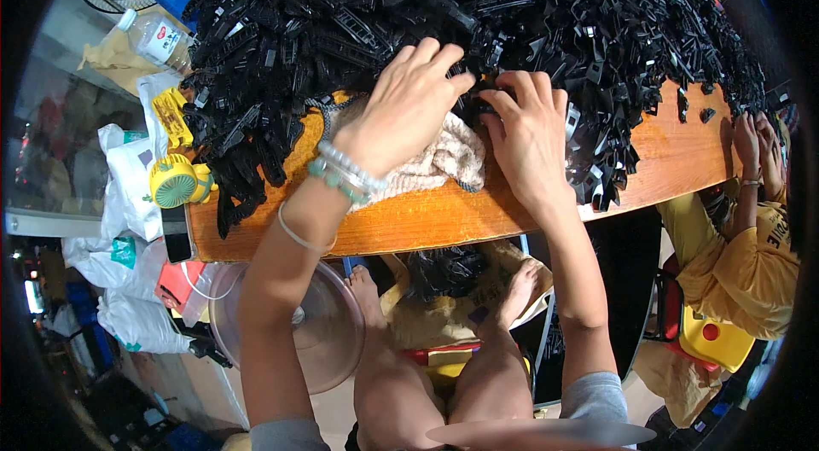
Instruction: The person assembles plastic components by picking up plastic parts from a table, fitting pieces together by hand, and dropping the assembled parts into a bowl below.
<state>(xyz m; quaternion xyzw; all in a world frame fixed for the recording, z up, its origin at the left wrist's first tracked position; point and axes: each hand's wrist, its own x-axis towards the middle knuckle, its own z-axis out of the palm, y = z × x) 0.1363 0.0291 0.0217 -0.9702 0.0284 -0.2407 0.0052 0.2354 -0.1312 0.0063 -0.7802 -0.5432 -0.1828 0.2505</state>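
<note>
Head view, looking down: a person's two bare hands reach over a wooden surface (401, 227) at the near edge of a large heap of black plastic parts (341, 20). The heap covers most of the surface and runs on toward the right.

The left hand (401, 114), with a beaded bracelet (345, 174) at its wrist, has its fingers spread and bent down toward the parts. The right hand (531, 139) is just beside it, fingers curled at the heap's edge, thumb toward the left hand. The fingertips are partly lost against the black, so I cannot tell whether the grip of either hand is closed on a part or free.

A pale patterned cloth (448, 157) lies on the surface between the hands, partly behind the left wrist. At the left end are a yellow handheld fan (177, 182) and, farther back, a clear bottle (160, 41). Below the surface sits a translucent tub (328, 327). At the far right are a co-worker's hands (751, 146), near the heap's edge.
</note>
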